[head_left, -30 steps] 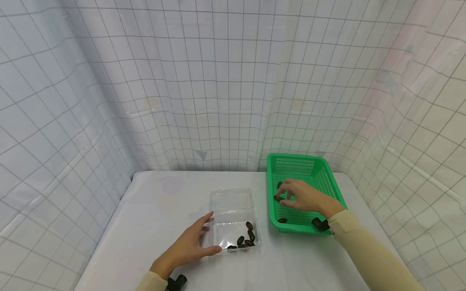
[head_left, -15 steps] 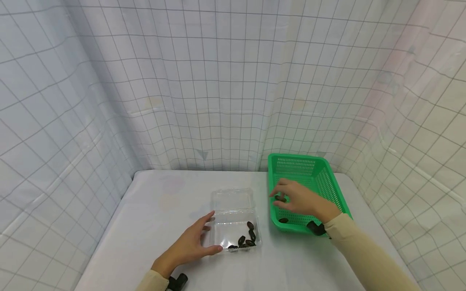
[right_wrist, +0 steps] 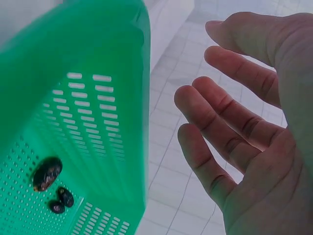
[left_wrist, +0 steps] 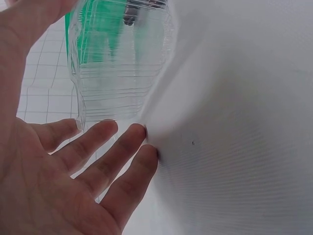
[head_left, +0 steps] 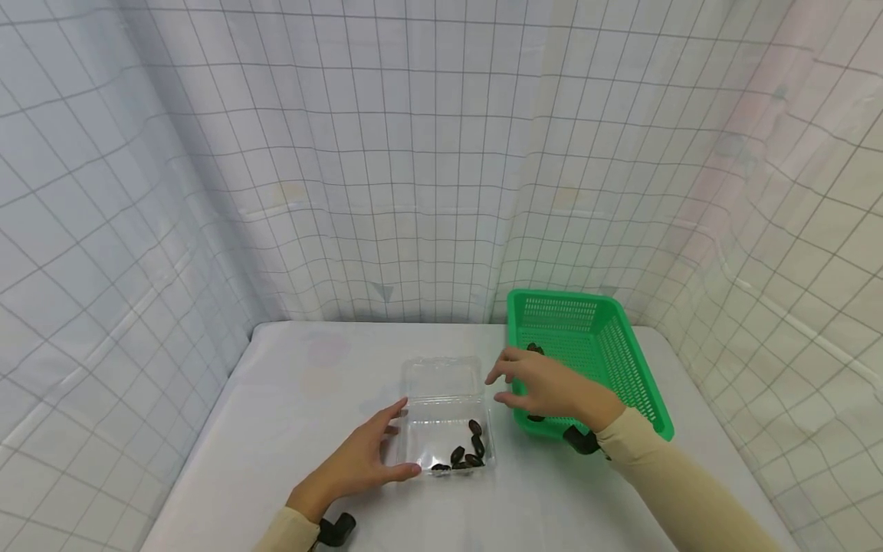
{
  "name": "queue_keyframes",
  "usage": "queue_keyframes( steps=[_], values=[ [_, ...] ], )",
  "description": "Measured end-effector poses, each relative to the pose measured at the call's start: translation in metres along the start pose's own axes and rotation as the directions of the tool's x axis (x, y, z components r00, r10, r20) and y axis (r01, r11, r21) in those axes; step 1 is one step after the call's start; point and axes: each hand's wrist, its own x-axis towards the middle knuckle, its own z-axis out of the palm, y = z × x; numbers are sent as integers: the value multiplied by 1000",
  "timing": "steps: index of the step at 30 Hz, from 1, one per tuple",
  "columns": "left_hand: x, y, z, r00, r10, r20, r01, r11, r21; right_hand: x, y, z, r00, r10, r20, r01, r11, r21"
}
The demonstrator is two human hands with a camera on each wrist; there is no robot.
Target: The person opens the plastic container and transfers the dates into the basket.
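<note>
My left hand point(head_left: 359, 460) spans the left side of a clear plastic clamshell box point(head_left: 429, 438), thumb at its front corner. In the left wrist view its straight fingers point(left_wrist: 132, 171) reach the box's edge. Several dark, shiny oval dates point(head_left: 477, 445) lie along the box's right and front sides. My right hand point(head_left: 552, 391) hovers over the left rim of a green basket point(head_left: 562, 307), thumb and fingers apart. Nothing shows between them in the right wrist view. That view shows three dark dates point(right_wrist: 47, 174) on the basket floor.
The box's clear lid point(head_left: 441, 377) lies folded back behind it. A white cloth covers the table point(head_left: 310, 399). White gridded curtains point(head_left: 414, 192) stand around the back and sides. Black camera mounts sit on both wrists.
My right hand has moved left from inside the green basket to over its left rim, fingers spreading apart. The left hand has stayed at the box.
</note>
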Motion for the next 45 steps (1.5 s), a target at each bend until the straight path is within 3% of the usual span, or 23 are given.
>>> queue_keyframes(
  steps=[8, 24, 34, 45],
  values=[
    [1, -2, -2, 1000, 8, 16, -8, 1000, -13, 10, -15, 14, 997, -64, 42, 63, 998, 5],
    [3, -3, -5, 999, 11, 33, -10, 999, -33, 42, -37, 38, 960, -102, 259, 90, 994, 55],
    [5, -3, -4, 999, 16, 38, -15, 1000, -27, 59, -41, 56, 906, -114, 409, 75, 991, 110],
    [5, -7, -3, 999, 9, 43, -8, 1000, -29, 75, -45, 76, 842, -183, 507, 152, 983, 101]
  ],
)
